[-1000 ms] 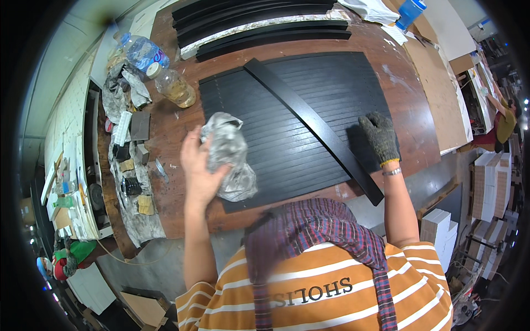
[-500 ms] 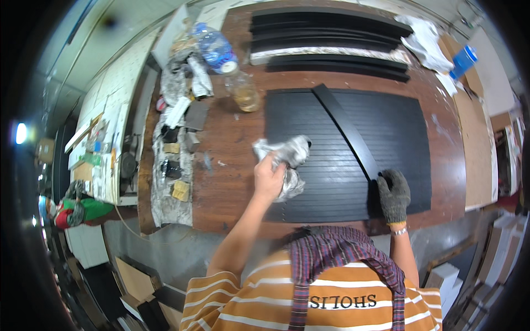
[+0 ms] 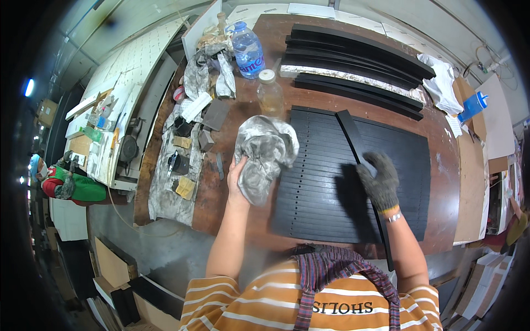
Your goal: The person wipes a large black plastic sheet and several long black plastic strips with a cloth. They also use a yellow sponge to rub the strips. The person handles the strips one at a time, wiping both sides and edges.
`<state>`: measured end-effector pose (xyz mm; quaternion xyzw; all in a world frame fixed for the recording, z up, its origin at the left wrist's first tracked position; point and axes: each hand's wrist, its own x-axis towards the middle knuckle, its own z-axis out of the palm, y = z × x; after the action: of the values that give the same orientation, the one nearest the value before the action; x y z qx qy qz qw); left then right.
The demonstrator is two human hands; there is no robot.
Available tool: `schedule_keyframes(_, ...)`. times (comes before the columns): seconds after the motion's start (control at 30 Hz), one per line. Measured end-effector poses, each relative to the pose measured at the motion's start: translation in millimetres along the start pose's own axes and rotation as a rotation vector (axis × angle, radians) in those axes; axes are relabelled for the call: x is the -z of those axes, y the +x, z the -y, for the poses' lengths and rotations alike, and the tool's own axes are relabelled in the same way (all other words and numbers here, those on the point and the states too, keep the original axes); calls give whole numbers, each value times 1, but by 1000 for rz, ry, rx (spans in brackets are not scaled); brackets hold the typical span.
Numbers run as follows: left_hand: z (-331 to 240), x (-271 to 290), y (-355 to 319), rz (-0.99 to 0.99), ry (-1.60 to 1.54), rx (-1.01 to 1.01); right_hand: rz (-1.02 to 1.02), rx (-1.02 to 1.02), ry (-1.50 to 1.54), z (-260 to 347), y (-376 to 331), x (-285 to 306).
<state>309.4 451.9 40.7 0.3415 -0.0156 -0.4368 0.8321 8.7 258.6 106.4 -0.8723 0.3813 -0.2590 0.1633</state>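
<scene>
A crumpled white cloth with grey smudges (image 3: 264, 157) is bunched in my bare left hand (image 3: 237, 179), raised over the left edge of the black slats. My right hand (image 3: 380, 179), in a dark grey knitted glove, grips a long narrow black slat (image 3: 350, 132) around its middle. That slat slants across, its near end reaching past the table's front edge. Below lies a black panel of slats side by side (image 3: 320, 193), with a row of small holes along its left part. The gloved fingertips are partly hidden against the slat.
The brown table (image 3: 221, 215) carries stacked black slats (image 3: 353, 52) at the back. A large water bottle (image 3: 247, 49) and a smaller capped bottle (image 3: 270, 94) stand behind the cloth. Sanding blocks (image 3: 185, 187) lie at left; a blue bottle (image 3: 472, 106) is at right. Another person (image 3: 77, 185) is far left.
My right hand has lifted the slat off the panel, moving its grip from the near end to the middle. The cloth has moved left and been spread wider. The view has shifted.
</scene>
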Motion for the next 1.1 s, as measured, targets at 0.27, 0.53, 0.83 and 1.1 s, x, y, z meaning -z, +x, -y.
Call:
schedule_keyframes(0.27,3,27,-6,68,-163,115,359,-19,377,48,140,-115)
schedule_keyframes(0.53,1,33,6,136,263,-19,489,-57,759,87,214,-249)
schedule_keyframes(0.83,33,-10,52,124,1315,-132,374,322,640,92,211,-238)
schedule_keyframes(1.1,64,-5,72,45,1071,-111,223,405,536,75,209,-192)
